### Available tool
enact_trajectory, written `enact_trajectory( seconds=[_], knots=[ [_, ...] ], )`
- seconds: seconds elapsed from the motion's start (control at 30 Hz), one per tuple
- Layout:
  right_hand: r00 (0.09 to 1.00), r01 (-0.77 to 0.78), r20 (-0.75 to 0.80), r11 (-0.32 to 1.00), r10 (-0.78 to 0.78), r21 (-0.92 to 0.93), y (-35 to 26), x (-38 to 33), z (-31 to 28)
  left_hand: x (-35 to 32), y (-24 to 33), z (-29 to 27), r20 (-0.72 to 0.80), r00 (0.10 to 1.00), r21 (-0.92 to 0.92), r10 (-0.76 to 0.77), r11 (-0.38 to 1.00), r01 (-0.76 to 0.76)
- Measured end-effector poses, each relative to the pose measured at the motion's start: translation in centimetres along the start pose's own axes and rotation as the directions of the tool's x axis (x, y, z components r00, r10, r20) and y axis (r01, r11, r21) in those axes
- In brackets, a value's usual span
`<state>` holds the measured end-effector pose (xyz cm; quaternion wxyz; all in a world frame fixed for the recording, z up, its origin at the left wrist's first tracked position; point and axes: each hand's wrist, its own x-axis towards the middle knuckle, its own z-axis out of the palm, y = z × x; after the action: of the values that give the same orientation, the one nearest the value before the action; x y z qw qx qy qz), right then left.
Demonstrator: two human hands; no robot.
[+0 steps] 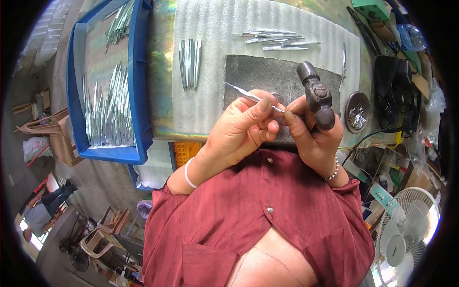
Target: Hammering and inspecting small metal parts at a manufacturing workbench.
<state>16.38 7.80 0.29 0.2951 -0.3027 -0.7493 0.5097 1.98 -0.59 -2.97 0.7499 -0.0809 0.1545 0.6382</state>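
My left hand (239,122) is closed on a slim silver metal piece (245,92), pinched between thumb and fingers, its pointed end toward the upper left. Against the other end of this piece press the fingertips of my right hand (318,142). A ball-peen hammer (316,93) is also held in my right hand, its dark head standing up above the fist; the handle is mostly hidden. Both hands are over the near edge of a dark grey slab (263,71), where a rounded metal thing between them is partly covered by my fingers.
White foam sheeting (210,28) bears an upright row of slim metal pieces (190,64) and a loose pile (275,38). On the left is a blue tray (140,91) of similar pieces. To the right stand a round dish (348,107) of small shiny bits and a fan (397,244).
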Motion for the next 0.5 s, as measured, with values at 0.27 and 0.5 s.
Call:
enact_trajectory(
  seconds=[0.27, 0.5],
  knots=[
    [0.983, 0.173, -0.042, 0.982, -0.177, -0.080, -0.2, 0.4, 0.9, -0.1, -0.3, -0.4, -0.010, 1.000, -0.027, 0.023, 0.999, -0.023],
    [0.985, -0.164, -0.012, 0.966, 0.169, 0.202, 0.0, 0.1, 0.6, -0.3, -0.5, 0.0, 0.000, 0.999, -0.002, 0.041, 0.999, -0.041]
  ],
)
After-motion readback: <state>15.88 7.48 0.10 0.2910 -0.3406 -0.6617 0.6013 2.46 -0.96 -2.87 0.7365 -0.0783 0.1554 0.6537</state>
